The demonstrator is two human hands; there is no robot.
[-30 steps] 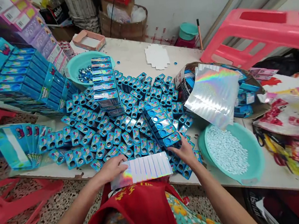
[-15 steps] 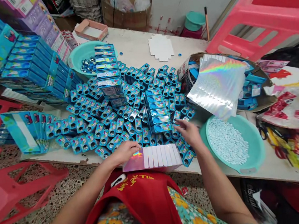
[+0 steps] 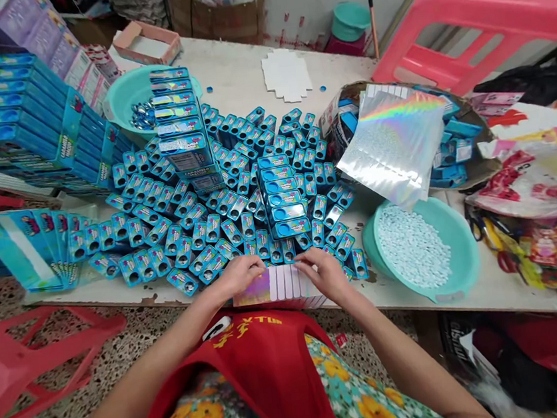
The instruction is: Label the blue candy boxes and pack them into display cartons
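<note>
A shiny rainbow-silver sticker sheet with several pale strips lies at the table's front edge, just before my red apron. My left hand is closed, its fingertips pinching the sheet's upper edge left of the strips. Over the sheet's right part is my right hand, thumb and fingers drawn together at the strips' upper ends; it hides the strips beneath it. Behind both hands, many small blue boxes stand crowded, with dark round holes showing on top. A short stack of longer blue boxes rises just beyond my right hand.
A taller blue stack stands farther back, beside a green basin of small shiny pieces. To the right are a basin of pale pieces and silver sheets on a carton. Scissors lie near plastic bags. Red stools flank the table.
My right hand has moved left from beside the short stack onto the sticker sheet. My left hand stays at the sheet's upper edge. The whole view has shifted slightly.
</note>
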